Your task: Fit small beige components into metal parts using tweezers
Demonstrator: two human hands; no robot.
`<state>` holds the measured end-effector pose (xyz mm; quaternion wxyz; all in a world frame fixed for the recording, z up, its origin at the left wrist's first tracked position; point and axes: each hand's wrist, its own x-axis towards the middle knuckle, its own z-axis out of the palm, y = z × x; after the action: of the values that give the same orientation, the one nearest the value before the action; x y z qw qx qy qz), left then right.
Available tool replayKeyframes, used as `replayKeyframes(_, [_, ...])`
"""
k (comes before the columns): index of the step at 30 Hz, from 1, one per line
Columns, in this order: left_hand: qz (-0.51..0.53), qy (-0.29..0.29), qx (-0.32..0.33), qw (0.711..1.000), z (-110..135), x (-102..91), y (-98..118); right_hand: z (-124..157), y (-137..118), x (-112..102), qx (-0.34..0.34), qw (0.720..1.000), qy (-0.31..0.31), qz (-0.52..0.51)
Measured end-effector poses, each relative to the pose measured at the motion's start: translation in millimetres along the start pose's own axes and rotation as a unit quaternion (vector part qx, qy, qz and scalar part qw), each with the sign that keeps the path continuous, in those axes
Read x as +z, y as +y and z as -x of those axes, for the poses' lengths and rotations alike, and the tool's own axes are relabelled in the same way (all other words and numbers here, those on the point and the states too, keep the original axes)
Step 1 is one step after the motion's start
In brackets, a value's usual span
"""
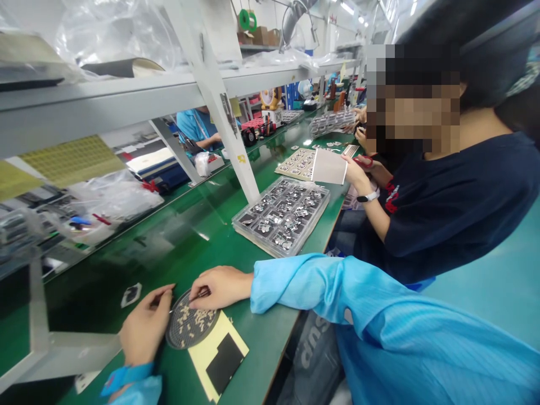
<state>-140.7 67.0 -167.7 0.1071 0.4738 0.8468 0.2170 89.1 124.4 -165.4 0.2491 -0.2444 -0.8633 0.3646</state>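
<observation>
A round gray dish (pixel 199 340) lies on the green desk (pixel 264 315), right between the person's two hands. Lots of little tan bits (pixel 184 326) are spread about in it.

The right hand (pixel 221 287) is over the far edge of the dish. Its grip is closed, with the thumb and fingers pinching a thin dark stick (pixel 204 292). Most of the stick is hidden by the fingers.

The left hand (pixel 145 326) is at the other side of the dish. Its thumb and finger point in toward the rim and come close together. I cannot tell if this grip is pinching something.

A yellow paper (pixel 198 363) peeks out from by the dish, on the side near the person, and a black sheet (pixel 225 363) lies on top of it. Past the left hand there is a small dark patch on a pale scrap (pixel 131 295).

Farther up the desk is a clear box (pixel 315 221) split into little rooms, full of shiny metal bits (pixel 265 226). Behind it is a tan board (pixel 283 167) with rows of small pieces.

Next to that sits another person in a dark shirt (pixel 455 208), holding a pale sheet (pixel 329 166) and something red.
</observation>
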Motion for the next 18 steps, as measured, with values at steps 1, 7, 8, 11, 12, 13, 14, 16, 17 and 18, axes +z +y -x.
replayKeyframes(1, [0.001,0.002,0.004,1.000,0.4,0.1,-0.4,-0.1,0.2,0.2,-0.002,1.000,0.003,-0.001])
replayKeyframes(7, [0.001,0.001,0.012,1.000,1.1,-0.6,1.3,0.0,-0.5,-1.0,-0.003,1.000,0.001,-0.007])
replayKeyframes(8, [0.002,0.002,0.013,1.000,1.1,-0.8,1.7,0.1,-0.5,-1.1,-0.004,1.000,0.000,-0.007])
replayKeyframes(11, [0.003,0.000,0.012,1.000,1.4,-1.8,2.5,-0.1,0.3,-0.7,-0.008,1.000,0.007,-0.007])
replayKeyframes(12, [0.001,-0.001,0.011,1.000,1.5,-2.0,2.5,-0.3,0.7,-0.4,-0.009,1.000,0.009,-0.007])
replayKeyframes(13, [-0.001,-0.001,0.011,1.000,1.6,-2.2,2.4,-0.6,1.3,0.0,-0.010,1.000,0.010,-0.006])
replayKeyframes(14, [-0.003,-0.001,0.012,1.000,1.8,-2.2,2.2,-0.9,1.8,0.5,-0.012,1.000,0.009,-0.005])
replayKeyframes(16, [-0.004,-0.002,0.014,1.000,2.1,-2.1,1.3,-1.7,2.8,1.3,-0.014,1.000,0.006,-0.002])
replayKeyframes(17, [-0.003,-0.003,0.015,1.000,2.2,-2.0,0.7,-2.1,3.2,1.6,-0.014,1.000,0.005,0.000])
replayKeyframes(18, [-0.001,-0.003,0.015,1.000,2.3,-1.8,0.1,-2.4,3.4,1.9,-0.015,1.000,0.005,0.001])
